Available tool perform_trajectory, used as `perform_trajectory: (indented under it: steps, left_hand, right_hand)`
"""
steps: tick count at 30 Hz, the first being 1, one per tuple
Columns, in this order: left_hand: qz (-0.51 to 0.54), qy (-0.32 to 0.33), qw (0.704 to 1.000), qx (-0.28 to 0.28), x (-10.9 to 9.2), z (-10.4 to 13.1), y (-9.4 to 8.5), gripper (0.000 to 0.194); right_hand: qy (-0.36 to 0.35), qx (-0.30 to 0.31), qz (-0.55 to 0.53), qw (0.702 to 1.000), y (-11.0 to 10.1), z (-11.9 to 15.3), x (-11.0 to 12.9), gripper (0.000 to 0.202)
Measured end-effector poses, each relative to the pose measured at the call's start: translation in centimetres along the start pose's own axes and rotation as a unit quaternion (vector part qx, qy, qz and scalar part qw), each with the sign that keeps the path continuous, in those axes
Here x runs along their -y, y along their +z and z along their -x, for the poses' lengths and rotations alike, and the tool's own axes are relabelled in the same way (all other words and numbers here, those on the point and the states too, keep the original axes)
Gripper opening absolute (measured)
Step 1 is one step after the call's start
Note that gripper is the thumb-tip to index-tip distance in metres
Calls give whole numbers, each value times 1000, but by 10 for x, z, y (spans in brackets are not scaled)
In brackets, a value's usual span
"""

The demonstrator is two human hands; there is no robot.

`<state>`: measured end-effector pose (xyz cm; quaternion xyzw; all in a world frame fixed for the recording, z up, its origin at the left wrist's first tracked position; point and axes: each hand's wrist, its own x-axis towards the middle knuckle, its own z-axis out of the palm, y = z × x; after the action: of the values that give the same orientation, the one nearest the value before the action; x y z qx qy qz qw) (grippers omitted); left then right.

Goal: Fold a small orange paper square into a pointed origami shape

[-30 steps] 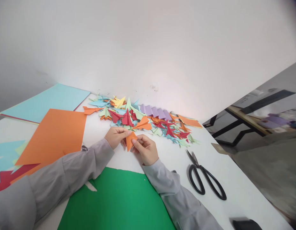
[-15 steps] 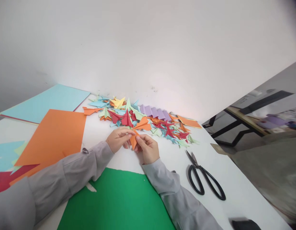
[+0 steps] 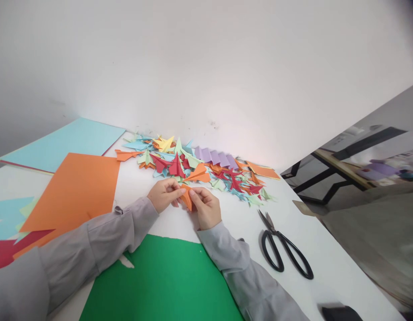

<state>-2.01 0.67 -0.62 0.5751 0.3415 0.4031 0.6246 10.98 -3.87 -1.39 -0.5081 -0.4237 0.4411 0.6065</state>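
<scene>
Between my hands is a small folded orange paper [image 3: 187, 197], its pointed end toward me. My left hand [image 3: 164, 195] pinches its left side with thumb and fingers. On the right side, my right hand [image 3: 207, 207] grips it the same way. Just beyond my fingers lies a heap of folded paper planes in red, orange, green, blue and yellow, with an orange plane [image 3: 199, 174] nearest. A green sheet [image 3: 159, 281] lies on the white table under my forearms.
Black-handled scissors [image 3: 273, 236] lie open to the right, above a black object [image 3: 340, 313]. Orange sheets [image 3: 76, 191] and a light blue sheet [image 3: 69, 140] are at the left. A pleated purple paper [image 3: 215, 157] rests by the wall [image 3: 206, 67].
The orange paper has tilted slightly between my fingers, and its point has shifted a little to the right. Both hands keep their hold on it.
</scene>
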Motion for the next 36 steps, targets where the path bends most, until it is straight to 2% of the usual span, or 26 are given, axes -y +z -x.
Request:
perform_trajectory:
  steps: [6, 10, 17, 21, 25, 30, 36]
  left_hand:
    - [-13, 15, 1000, 4, 5, 0, -2, 21]
    - [-48, 56, 997, 25, 6, 2, 0, 21]
    - [-97, 91, 991, 2, 0, 4, 1, 23]
    - [-84, 90, 992, 9, 2, 4, 1, 29]
    - [-47, 83, 995, 8, 3, 4, 2, 33]
    - [-52, 68, 996, -13, 0, 4, 1, 34]
    - [-40, 62, 997, -7, -1, 3, 0, 45]
  right_hand:
    - [1, -13, -4, 1000, 2, -1, -3, 30]
    - [-16, -17, 30, 999, 5, 0, -1, 29]
    - [6, 19, 15, 1000, 3, 1, 1, 29]
    - [-1, 27, 9, 1000, 1, -1, -5, 29]
    - [-11, 9, 2, 1000, 1, -1, -5, 32]
    - [7, -21, -17, 1000, 2, 0, 0, 32]
    - [-22, -9, 38, 999, 0, -1, -5, 26]
